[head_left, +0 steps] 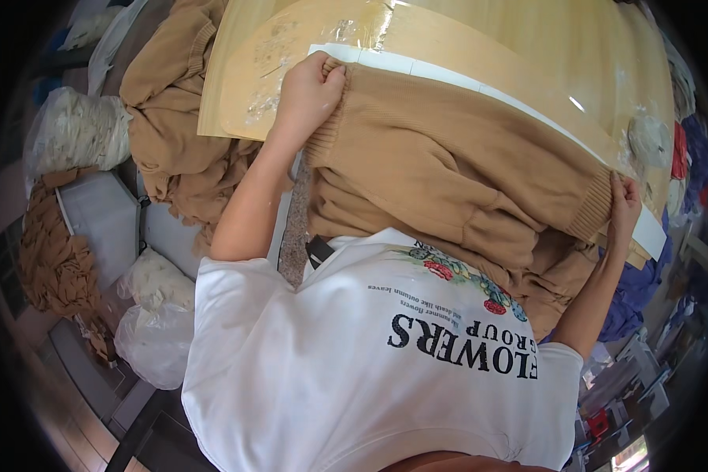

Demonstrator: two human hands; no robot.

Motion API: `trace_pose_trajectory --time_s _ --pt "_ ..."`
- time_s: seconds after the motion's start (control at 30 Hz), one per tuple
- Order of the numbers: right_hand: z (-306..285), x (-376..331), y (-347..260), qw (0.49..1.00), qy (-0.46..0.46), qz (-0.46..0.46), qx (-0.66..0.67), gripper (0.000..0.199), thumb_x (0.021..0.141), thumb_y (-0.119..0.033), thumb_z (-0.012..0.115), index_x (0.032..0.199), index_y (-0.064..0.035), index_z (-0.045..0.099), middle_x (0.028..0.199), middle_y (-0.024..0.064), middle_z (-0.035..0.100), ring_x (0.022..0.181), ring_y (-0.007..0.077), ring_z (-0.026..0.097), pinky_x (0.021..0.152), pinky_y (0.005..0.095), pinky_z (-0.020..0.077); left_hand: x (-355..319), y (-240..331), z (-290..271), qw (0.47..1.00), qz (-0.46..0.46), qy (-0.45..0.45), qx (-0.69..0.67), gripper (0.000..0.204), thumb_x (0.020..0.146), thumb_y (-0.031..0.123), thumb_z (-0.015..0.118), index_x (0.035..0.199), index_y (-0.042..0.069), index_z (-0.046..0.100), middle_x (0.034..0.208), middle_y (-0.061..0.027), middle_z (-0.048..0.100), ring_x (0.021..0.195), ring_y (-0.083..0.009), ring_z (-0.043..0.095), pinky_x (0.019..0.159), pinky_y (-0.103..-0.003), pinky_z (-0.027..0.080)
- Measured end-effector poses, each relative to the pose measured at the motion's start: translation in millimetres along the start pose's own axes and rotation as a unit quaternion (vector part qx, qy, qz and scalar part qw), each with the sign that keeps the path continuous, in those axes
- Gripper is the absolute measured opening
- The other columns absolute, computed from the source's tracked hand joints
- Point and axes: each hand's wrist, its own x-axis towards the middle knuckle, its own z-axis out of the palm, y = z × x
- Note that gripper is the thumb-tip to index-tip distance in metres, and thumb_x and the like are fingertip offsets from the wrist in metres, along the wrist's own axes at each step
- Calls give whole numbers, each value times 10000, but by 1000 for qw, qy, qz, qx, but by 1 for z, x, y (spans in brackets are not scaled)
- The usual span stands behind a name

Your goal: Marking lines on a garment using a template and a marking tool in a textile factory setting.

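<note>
The room around the work looks crowded, and the wide table (519, 47) has a glossy, yellowish cover. At the left side there is a heap of brown knitwear (177, 130), and beside it stands a clear plastic bag (79, 130) with pale material inside. At the right edge lies some blue-purple cloth (637, 295).

In the middle, on the near part of the table, a brown knitted garment (448, 141) is spread between the two hands, in front of the person's white T-shirt (354, 338). The left hand (311, 90) is closed: the thumb and the bent fingers pinch the upper corner of the ribbed band (321, 145) at the garment's left end. The right hand (625, 206) is closed also, with the thumb and fingers together on the upper corner of the other ribbed band (594, 206), at the right end. How firmly each hand presses, I cannot tell.

The upper edge of the garment goes nearly straight from one hand to the other, just along a white strip (425, 71) with thin cross lines. Below this edge the knit is loose, with soft folds and more brown fabric bunched near the T-shirt.
</note>
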Motion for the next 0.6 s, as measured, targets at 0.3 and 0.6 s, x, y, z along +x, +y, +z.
trace_pose_trajectory --time_s 0.3,0.6 --pt "5 -7 -12 989 -112 22 91 153 850 -126 624 943 -18 568 760 -35 551 688 44 494 596 187 396 3 -13 -23 995 -58 -69 -50 145 863 89 538 931 -31 581 767 -34 609 678 -63 548 579 -205 435" --pt "-8 -9 25 998 -46 -11 45 171 879 -113 587 998 5 552 834 -15 557 745 36 488 654 172 393 -2 12 -14 986 -8 5 -165 148 876 128 561 900 -16 585 741 7 580 683 -39 490 621 -198 417"
